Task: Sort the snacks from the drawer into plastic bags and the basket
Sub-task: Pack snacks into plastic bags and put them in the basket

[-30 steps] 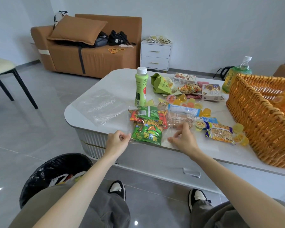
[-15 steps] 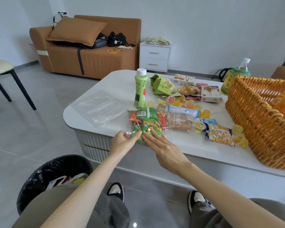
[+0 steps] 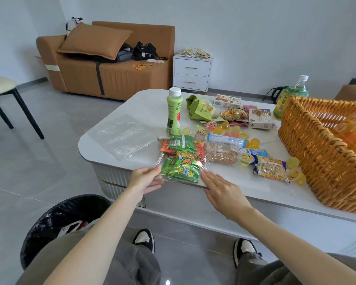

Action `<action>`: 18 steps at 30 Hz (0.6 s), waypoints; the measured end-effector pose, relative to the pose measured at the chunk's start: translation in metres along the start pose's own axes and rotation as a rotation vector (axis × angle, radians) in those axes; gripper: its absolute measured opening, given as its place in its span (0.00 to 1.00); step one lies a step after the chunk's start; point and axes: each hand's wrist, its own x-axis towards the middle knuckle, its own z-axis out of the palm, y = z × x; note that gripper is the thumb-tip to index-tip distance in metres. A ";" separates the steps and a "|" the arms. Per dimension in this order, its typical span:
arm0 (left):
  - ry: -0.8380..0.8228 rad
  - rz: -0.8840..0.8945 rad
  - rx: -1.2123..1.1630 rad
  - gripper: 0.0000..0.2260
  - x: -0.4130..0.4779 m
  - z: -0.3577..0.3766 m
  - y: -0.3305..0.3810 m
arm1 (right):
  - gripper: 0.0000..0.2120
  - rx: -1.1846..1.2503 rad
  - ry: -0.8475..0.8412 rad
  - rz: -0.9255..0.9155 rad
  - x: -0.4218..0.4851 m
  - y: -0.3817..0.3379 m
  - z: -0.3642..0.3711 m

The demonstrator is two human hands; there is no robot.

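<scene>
We see a bright room in soft, even, cool-white light; its source is out of view. Shadows are faint: a pale one lies under the edge of the tabletop (image 3: 144, 103). The glossy floor (image 3: 49, 161) carries small white glare spots near the bottom left, and the clear plastic bag (image 3: 160, 159) glints. The centre is sharp, the print on the snack packets (image 3: 183, 169) crisp. Toward the edges the wide lens bends straight lines, and the basket (image 3: 317, 161) at the right looks stretched, its far end smeared.

filled clear bag (image 3: 181, 159): flat, near edge | empty bag (image 3: 121, 136): flat, left | basket (image 3: 317, 157): right
</scene>
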 end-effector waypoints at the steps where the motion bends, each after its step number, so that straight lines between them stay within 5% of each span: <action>1: -0.014 -0.027 -0.039 0.09 -0.002 -0.001 0.001 | 0.23 0.006 -0.010 0.008 0.000 0.001 -0.002; 7: -0.056 -0.107 -0.193 0.08 -0.004 -0.006 0.002 | 0.33 0.035 -0.048 0.095 0.002 0.004 -0.020; 14: -0.099 -0.176 -0.127 0.15 -0.007 -0.008 0.013 | 0.24 -0.032 -0.082 0.108 0.019 0.010 -0.029; 18: -0.103 -0.182 0.055 0.28 -0.007 -0.006 0.016 | 0.14 0.074 0.266 0.091 0.037 0.001 -0.053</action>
